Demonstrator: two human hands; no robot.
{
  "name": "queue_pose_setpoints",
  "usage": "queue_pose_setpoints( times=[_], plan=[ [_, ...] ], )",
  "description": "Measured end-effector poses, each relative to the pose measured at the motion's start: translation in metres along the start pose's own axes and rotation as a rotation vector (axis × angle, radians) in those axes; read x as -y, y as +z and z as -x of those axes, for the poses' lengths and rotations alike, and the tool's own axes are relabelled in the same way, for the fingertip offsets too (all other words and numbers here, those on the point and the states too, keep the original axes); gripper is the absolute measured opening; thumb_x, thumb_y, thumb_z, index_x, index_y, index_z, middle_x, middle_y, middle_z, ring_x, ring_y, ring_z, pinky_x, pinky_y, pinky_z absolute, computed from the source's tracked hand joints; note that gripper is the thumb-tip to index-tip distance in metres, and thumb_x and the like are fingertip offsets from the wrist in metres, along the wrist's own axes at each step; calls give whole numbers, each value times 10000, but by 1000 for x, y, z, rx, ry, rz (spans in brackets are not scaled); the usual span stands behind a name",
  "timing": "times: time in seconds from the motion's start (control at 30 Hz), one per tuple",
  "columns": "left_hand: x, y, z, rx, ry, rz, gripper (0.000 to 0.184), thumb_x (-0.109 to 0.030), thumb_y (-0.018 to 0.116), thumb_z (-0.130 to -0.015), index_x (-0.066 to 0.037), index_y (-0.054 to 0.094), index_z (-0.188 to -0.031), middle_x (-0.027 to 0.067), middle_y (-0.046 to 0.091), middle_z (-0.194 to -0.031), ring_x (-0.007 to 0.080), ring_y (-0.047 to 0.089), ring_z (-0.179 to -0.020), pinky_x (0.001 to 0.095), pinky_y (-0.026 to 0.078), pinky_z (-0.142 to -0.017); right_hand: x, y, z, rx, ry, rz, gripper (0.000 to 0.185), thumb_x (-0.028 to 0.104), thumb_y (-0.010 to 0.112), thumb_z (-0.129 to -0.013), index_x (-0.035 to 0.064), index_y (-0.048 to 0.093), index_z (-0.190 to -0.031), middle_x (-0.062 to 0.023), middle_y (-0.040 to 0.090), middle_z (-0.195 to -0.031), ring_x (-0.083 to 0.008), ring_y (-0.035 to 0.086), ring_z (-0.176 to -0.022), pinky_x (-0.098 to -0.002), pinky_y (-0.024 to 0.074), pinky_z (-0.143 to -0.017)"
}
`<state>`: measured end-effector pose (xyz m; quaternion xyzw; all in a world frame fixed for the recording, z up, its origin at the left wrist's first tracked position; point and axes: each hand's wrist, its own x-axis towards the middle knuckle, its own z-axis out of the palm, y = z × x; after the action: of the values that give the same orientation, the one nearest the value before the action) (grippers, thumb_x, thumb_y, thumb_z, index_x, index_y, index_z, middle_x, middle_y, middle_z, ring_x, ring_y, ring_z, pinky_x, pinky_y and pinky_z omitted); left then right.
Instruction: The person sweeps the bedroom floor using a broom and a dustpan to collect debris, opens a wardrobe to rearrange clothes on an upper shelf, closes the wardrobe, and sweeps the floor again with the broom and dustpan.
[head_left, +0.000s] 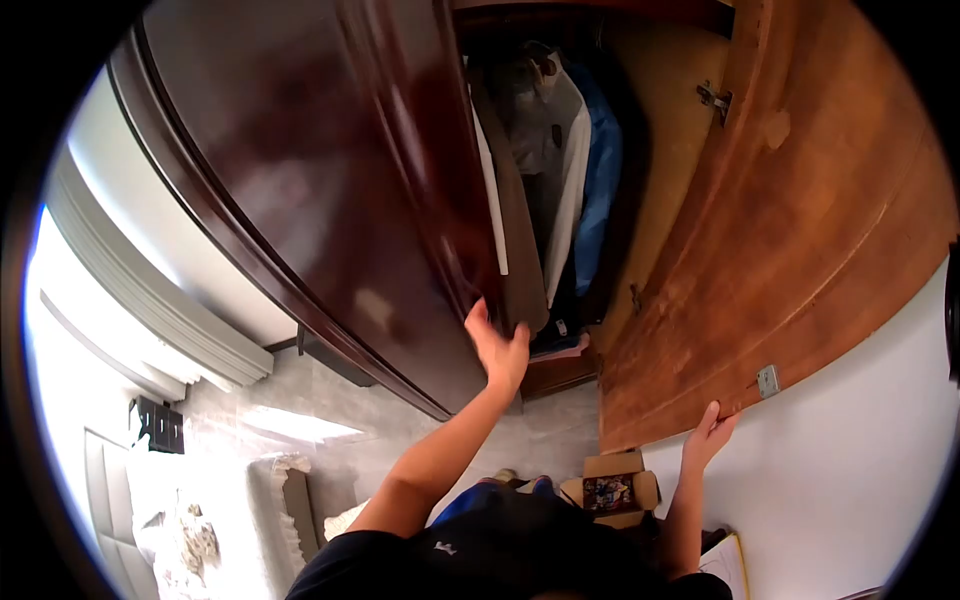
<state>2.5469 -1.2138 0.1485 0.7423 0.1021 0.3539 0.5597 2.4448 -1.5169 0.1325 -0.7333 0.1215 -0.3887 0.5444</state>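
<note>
The left hand (pixel 500 350) is partly open by the edge of the dark wardrobe door (pixel 330 200); I can't tell if it touches. The right hand (pixel 709 436) is at the edge of the open brown wardrobe door (pixel 790 220), but its grip is hard to see. Between the doors hang clothes (pixel 590 170), their tops lost in shadow. The cardboard box (pixel 610 467) is partly hidden, its insides too small to name.

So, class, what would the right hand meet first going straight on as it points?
The right hand would probably meet the open wooden door first; its fingertips look close to the edge, but depth is unclear.
</note>
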Motion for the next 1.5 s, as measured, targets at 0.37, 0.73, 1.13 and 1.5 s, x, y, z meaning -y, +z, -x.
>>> queue_pose_setpoints(
  times=[0.37,0.73,1.13,1.5],
  plan=[
    [-53,-196,138,-17,-214,-183,471,-154,707,-638,16,455,-998,119,521,-926,213,487,-870,313,376,-808,40,6,-26,-534,-695,268,421,38,565,-770,-29,320,-1106,-163,393,-1042,-247,434,-926,-351,361,-824],
    [-56,-313,129,-599,-278,-296,259,-74,618,-712,53,537,-924,100,566,-898,191,516,-813,294,399,-760,83,144,40,342,-318,-255,98,32,543,-779,2,544,-872,-74,542,-736,-115,502,-604,-215,417,-535],
    [-27,-364,119,-745,-160,-246,369,-67,651,-706,76,491,-1007,146,528,-1016,229,509,-885,314,401,-807,135,430,0,312,-169,335,567,241,614,-727,26,357,-1185,-197,451,-1096,-331,471,-992,-407,401,-814],
    [-38,-368,114,-792,-147,-400,679,-88,662,-695,39,225,-1199,190,356,-1183,272,392,-1058,369,302,-933,131,335,-149,-372,-322,478,192,124,529,-742,35,538,-912,-173,516,-970,-310,503,-924,-408,410,-764]
  ],
)
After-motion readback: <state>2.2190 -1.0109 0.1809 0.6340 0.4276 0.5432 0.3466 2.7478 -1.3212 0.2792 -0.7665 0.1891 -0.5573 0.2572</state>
